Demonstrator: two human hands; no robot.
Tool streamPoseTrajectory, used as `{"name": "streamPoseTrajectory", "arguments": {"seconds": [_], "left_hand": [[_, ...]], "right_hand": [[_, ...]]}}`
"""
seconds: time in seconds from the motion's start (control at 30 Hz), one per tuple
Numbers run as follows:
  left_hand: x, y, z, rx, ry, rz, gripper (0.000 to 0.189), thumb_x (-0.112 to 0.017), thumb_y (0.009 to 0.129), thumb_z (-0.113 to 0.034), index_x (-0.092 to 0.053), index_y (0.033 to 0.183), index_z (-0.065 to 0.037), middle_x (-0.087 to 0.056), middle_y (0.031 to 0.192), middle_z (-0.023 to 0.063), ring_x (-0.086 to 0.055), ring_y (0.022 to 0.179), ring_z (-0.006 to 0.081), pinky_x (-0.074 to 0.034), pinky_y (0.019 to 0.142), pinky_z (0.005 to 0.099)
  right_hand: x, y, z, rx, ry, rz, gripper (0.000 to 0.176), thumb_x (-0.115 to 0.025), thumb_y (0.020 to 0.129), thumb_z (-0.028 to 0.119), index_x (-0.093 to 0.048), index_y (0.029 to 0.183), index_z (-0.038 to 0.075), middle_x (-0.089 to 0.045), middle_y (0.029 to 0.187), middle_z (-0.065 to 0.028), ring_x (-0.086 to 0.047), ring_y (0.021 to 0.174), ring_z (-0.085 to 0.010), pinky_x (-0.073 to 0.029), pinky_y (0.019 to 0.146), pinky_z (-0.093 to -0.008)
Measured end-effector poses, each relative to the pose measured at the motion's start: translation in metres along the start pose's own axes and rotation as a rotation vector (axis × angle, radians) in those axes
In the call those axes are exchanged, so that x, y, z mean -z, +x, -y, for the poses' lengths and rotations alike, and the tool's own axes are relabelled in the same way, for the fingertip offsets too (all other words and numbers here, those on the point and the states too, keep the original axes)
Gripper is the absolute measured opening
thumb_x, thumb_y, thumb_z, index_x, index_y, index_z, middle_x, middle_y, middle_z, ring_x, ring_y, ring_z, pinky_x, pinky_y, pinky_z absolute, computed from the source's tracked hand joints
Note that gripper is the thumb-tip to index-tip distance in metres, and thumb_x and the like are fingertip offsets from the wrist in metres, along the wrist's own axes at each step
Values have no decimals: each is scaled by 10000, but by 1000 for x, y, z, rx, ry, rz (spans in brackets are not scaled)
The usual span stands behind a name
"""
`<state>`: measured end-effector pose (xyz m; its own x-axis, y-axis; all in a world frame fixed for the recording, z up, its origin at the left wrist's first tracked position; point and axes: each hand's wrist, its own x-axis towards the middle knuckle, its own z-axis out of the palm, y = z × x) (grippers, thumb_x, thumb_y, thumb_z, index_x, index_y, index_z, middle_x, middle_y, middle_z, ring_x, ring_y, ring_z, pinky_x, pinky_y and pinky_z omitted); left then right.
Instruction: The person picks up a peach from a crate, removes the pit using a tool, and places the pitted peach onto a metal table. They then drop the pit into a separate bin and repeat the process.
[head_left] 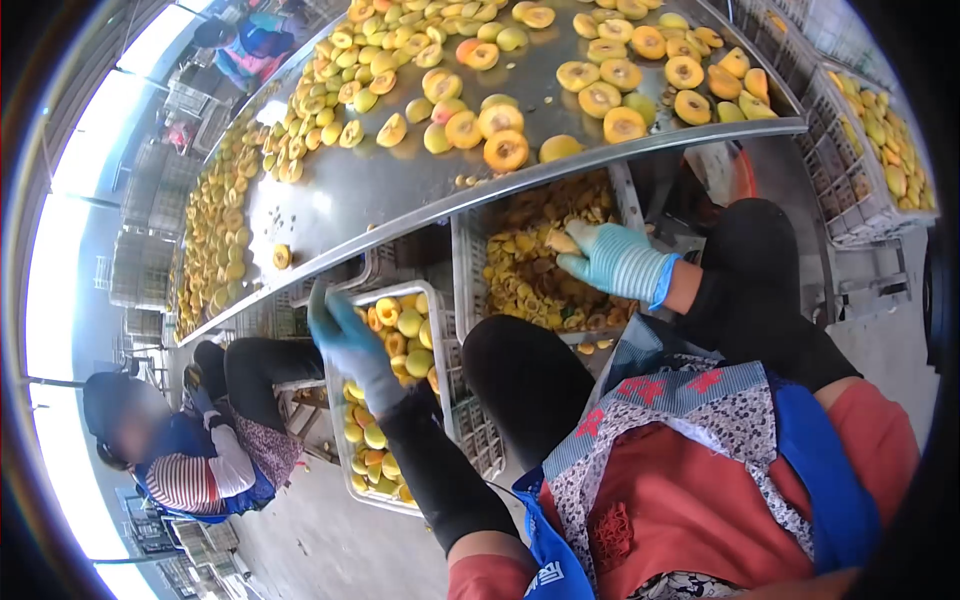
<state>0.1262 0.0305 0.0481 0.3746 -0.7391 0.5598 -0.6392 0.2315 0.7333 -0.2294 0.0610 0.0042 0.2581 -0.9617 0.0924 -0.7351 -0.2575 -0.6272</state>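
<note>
My right hand [617, 260], in a light blue glove, pinches a pale peach piece [560, 241] over a white crate of peach scraps [530, 275] under the table edge. My left hand [345, 335], also gloved and blurred by motion, is raised over a white crate of whole yellow peaches [400, 345], its fingers stretched toward the table rim with nothing visible in it. My knees in black trousers flank the scrap crate.
A long steel table [400, 185] carries many halved peaches [505, 150]. A seated co-worker in a striped top [190, 470] is at the left, another person [245, 45] at the far end. Wire crates of peaches [885, 150] stand at the right.
</note>
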Motion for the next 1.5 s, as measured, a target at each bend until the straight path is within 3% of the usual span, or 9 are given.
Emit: {"name": "streamPoseTrajectory", "arguments": {"seconds": [0.07, 0.13, 0.27, 0.43, 0.6, 0.8, 1.0, 1.13, 1.5], "left_hand": [[-56, 19, -85, 189, -272, 366, 314, -546, 968, -244, -639, 1103, 25, -629, 817, 66, -587, 724, 122, -479, 663, 271], [-119, 41, -104, -35, 113, 616, 430, -570, 907, -440, -690, 915, -27, -697, 818, 150, -679, 786, 301, -505, 742, 372], [-209, 25, -144, -84, 619, 914, 683, -670, 772, -524, -600, 1207, -2, -652, 1110, 259, -621, 1084, 372, -484, 898, 402], [-221, 18, -128, -94, 154, 819, 455, -701, 802, -251, -603, 1159, 14, -677, 1033, 174, -671, 897, 222, -532, 774, 343], [-184, -7, -148, 312, -740, 746, 306, -627, 889, -158, -583, 1134, 19, -631, 988, 88, -615, 921, 167, -515, 814, 306], [-176, -74, -179, 180, -1097, 578, 432, -492, 994, -298, -451, 1322, -19, -544, 1259, 137, -535, 1160, 245, -432, 1016, 416], [-162, -78, -164, 412, -1235, 543, 524, -374, 1035, -407, -407, 1367, -3, -523, 1277, 158, -540, 1146, 258, -430, 1017, 422], [-166, -65, -135, 569, -1453, 518, 653, -342, 999, -568, -509, 1275, -1, -590, 1153, 150, -568, 1074, 283, -449, 992, 417], [-171, -74, -136, 579, -1215, 480, 779, -324, 956, -659, -534, 1268, 24, -616, 1105, 180, -599, 1037, 324, -483, 950, 451]], "right_hand": [[24, 1, 16, -155, 4, 206, 366, -545, 898, 377, -547, 1025, 33, -653, 883, -235, -638, 849, -408, -490, 772, -490], [26, -1, 11, -138, 7, 171, 360, -550, 899, 383, -543, 1016, 43, -657, 859, -223, -641, 826, -404, -485, 761, -497], [42, -5, 4, -114, -6, 127, 347, -557, 898, 385, -531, 1006, 56, -661, 810, -206, -643, 782, -403, -482, 726, -510], [51, -4, -1, -51, 134, -93, 312, -565, 910, 361, -540, 995, 61, -656, 807, -213, -642, 786, -406, -493, 689, -502], [62, 3, 16, 92, 523, -481, 334, -616, 912, 270, -552, 1127, 22, -644, 837, -240, -631, 821, -416, -479, 639, -469], [37, 11, 30, -163, 1093, -436, 313, -554, 968, 269, -543, 1148, 13, -572, 735, -42, -546, 613, -116, -459, 551, -284], [51, 3, 34, -253, 1153, 20, 351, -513, 975, 321, -521, 1141, 11, -561, 703, -70, -583, 603, -197, -489, 559, -340], [40, 4, 25, 153, 381, -348, 343, -562, 934, 298, -514, 1142, 30, -618, 798, -245, -624, 695, -435, -490, 641, -521], [38, 11, 19, -8, 120, -115, 396, -533, 934, 413, -532, 1032, 29, -657, 787, -227, -653, 739, -414, -509, 662, -517]]}}
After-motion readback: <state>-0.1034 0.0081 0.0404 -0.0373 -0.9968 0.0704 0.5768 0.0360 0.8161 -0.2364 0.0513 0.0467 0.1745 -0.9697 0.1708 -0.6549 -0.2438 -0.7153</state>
